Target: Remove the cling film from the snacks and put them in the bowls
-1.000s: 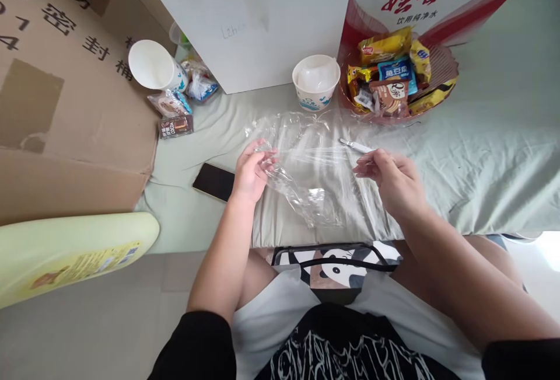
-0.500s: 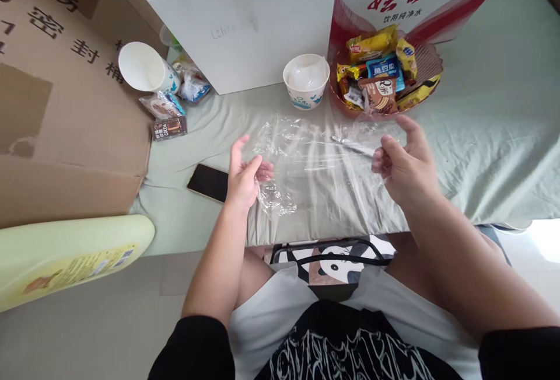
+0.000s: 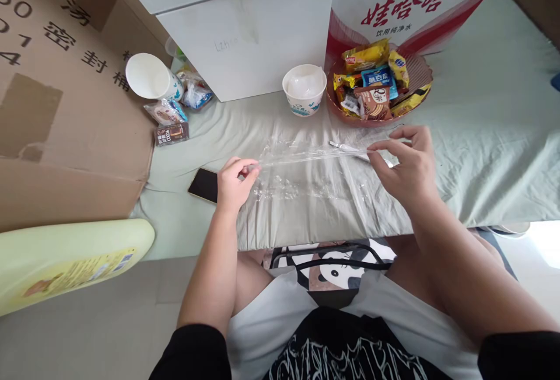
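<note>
A clear, crinkled sheet of plastic film (image 3: 301, 161) is stretched between my two hands over the cloth-covered table. Its left end is pinched between the thumb and fingers of my left hand (image 3: 234, 184). At the other end, my right hand (image 3: 405, 164) pinches the film with thumb and forefinger, the other fingers bent. Under the film, near my right hand, lies a slim pale tool (image 3: 345, 146) with a metal-looking tip; its kind I cannot make out. A black phone (image 3: 203, 185) lies beside my left hand, partly covered by it.
Behind the film stand a paper cup (image 3: 305, 103) and a reddish basket (image 3: 335, 108) of wrapped snacks. White boxes (image 3: 262, 47) rise behind them. At the left are another paper cup (image 3: 151, 78), small packets (image 3: 172, 133), a large carton (image 3: 87, 175) and a yellow-green bottle (image 3: 87, 240).
Both hands have closed into pinches on the film, which is now pulled into a taut upper edge. My left hand has shifted slightly left. The view has tilted a little.
</note>
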Demonstrator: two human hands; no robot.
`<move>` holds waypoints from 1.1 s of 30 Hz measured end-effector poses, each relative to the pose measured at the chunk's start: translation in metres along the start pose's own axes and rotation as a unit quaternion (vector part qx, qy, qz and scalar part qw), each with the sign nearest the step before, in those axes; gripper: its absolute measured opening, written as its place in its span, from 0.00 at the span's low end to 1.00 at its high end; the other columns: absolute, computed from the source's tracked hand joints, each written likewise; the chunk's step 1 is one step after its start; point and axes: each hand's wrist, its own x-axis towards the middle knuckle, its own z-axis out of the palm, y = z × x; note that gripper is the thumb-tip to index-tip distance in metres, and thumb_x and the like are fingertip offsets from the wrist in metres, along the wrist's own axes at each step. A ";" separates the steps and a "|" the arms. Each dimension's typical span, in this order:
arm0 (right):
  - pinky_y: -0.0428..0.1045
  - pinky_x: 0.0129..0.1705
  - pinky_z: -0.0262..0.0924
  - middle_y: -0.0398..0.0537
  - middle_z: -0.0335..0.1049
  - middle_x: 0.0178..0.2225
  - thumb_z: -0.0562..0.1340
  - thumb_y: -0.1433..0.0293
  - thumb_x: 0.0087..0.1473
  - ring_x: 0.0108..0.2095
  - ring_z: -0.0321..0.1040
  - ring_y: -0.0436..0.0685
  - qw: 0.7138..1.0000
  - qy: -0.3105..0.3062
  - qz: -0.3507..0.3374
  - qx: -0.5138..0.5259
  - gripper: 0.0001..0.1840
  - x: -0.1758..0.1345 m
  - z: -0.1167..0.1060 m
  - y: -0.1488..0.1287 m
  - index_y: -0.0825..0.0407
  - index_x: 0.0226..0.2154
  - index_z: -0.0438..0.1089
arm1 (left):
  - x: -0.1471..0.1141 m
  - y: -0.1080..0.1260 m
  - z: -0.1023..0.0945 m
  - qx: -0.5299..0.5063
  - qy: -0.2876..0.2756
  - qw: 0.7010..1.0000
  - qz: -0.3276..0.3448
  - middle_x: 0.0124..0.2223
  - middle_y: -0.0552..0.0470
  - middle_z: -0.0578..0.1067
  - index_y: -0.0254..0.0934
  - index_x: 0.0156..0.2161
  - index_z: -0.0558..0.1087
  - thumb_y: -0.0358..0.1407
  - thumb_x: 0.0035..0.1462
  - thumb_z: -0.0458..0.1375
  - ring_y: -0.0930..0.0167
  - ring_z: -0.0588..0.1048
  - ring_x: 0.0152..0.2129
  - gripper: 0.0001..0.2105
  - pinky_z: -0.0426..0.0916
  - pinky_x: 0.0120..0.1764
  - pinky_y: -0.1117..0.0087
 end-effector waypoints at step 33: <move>0.46 0.21 0.60 0.39 0.69 0.18 0.67 0.58 0.54 0.18 0.66 0.51 0.822 -0.297 0.328 0.359 0.15 -0.020 0.053 -0.038 0.49 0.39 0.68 | -0.008 0.048 0.069 -0.424 -0.348 0.787 -0.282 0.42 0.41 0.84 0.36 0.54 0.73 0.52 0.43 0.75 0.61 0.84 0.34 0.36 0.77 0.35 0.66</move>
